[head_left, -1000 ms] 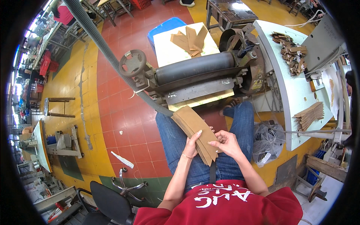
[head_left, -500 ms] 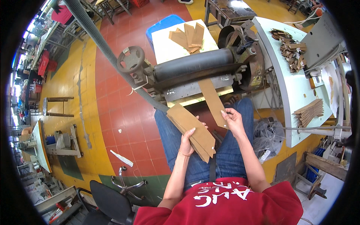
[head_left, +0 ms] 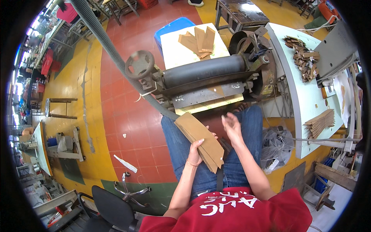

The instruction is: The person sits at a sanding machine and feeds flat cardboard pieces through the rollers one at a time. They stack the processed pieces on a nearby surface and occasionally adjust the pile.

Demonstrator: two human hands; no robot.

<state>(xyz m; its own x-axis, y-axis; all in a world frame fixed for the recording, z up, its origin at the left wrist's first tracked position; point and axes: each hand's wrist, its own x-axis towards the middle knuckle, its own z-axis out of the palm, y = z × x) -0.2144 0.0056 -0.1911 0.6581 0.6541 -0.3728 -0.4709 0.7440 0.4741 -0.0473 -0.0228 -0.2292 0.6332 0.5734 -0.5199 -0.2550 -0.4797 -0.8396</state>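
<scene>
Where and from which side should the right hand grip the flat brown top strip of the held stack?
Probably the lower right corner of the flat brown top strip, from the right: it juts past the left hand, whose thumb and fingers grip farther up; the empty right hand is on that side.

The left hand (head_left: 196, 153) grips a fanned stack of brown strips (head_left: 199, 139) above the lap, thumb on the upper face. The right hand (head_left: 232, 128) is empty, fingers loosely curled, positioned beside the right thigh and apart from the stack. Forward of the knees, a black roller (head_left: 205, 70) spans the machine; a handwheel (head_left: 140, 65) stands at its left end. The near end of a single strip (head_left: 219, 92) shows on the metal plate (head_left: 189, 100) before the roller. Beyond it, overlapping strips (head_left: 201, 43) rest on a pale board (head_left: 172, 54). The right-hand counter (head_left: 309, 100) carries a loose pile (head_left: 305, 62) and, nearer, a fanned bundle (head_left: 321, 123).
</scene>
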